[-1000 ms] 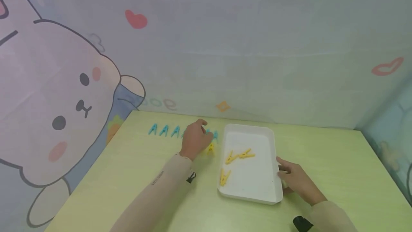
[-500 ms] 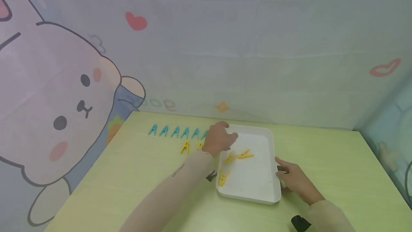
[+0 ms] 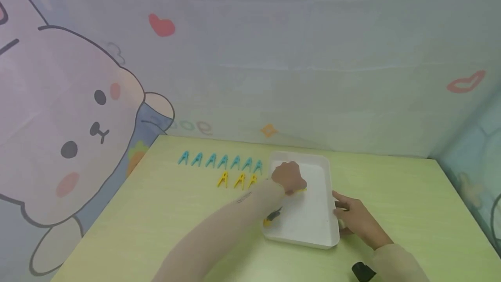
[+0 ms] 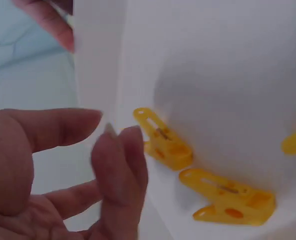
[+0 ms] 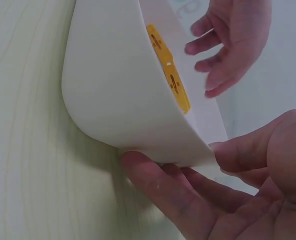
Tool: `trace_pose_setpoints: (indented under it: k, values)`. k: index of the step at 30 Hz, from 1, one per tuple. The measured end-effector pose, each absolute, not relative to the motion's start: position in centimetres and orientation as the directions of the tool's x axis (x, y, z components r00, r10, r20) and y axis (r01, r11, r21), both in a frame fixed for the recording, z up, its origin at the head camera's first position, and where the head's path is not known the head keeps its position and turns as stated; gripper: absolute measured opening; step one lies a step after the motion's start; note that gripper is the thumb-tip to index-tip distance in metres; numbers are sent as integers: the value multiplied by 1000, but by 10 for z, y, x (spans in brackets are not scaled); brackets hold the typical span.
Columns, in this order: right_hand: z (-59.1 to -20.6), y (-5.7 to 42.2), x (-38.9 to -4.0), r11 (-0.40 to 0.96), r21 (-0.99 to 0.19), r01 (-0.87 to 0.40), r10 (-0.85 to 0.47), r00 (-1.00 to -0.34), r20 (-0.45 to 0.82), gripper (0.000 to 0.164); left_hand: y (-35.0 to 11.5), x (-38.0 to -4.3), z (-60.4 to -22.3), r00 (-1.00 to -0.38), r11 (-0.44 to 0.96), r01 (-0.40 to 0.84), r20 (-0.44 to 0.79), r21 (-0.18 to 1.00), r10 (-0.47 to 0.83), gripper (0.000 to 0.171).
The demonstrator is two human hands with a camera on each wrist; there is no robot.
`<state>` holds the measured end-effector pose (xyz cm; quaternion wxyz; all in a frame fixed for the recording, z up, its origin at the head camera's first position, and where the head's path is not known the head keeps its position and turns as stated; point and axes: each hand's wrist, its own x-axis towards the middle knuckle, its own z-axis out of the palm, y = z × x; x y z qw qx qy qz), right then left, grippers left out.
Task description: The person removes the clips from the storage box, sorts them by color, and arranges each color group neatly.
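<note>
My left hand [image 3: 289, 177] is over the white tray [image 3: 309, 229], fingers loosely bent and nothing between thumb and fingertips. Below it in the left wrist view lie two yellow clothespins [image 4: 232, 200] on the tray floor, with part of another yellow clothespin [image 4: 295, 141] at the right edge. From the head view the hand and sleeve mostly cover them. My right hand [image 3: 358, 219] holds the tray's right side. In the right wrist view its thumb is at the rim and its fingers are low against the outer wall.
Left of the tray, several blue clothespins [image 3: 223, 161] stand in a row along the back of the table [image 3: 156, 212]. Three yellow clothespins [image 3: 240, 181] form a second row in front. A printed cloth [image 3: 352, 77] hangs behind the table.
My left hand has moved right from the yellow row to over the tray, and a third yellow clothespin now shows in that row. The right hand stays at the tray's side.
</note>
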<state>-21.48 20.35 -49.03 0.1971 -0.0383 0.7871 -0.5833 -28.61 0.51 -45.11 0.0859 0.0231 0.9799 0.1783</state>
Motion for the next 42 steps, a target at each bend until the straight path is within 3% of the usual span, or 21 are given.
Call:
trace_pose_setpoints:
  k: [7,13,21,26,33,37,42]
  values:
    - [-488,204,-215,329,-930,161,-292,-920,-263,56,22,-283,-461,-963,971,216,-140,103,229,6]
    - [-489,202,-214,316,-937,146,-303,-921,-246,56,26,-280,-467,-959,967,253,-123,27,255,10]
    - [-488,199,-214,333,-930,154,-303,-917,-260,55,32,-285,-475,-963,976,216,-165,2,214,23]
    - [-488,198,-213,322,-934,153,-312,-915,-258,56,30,-280,-470,-958,967,253,-145,-17,248,18]
    - [-486,198,-213,349,-925,150,-306,-915,-264,55,27,-277,-464,-962,966,243,-110,84,252,22]
    - [-485,199,-213,361,-921,147,-312,-912,-268,55,22,-279,-462,-955,957,263,-108,121,276,15]
    - [-486,201,-212,344,-929,135,-322,-913,-251,55,17,-276,-452,-957,946,280,-28,165,288,20]
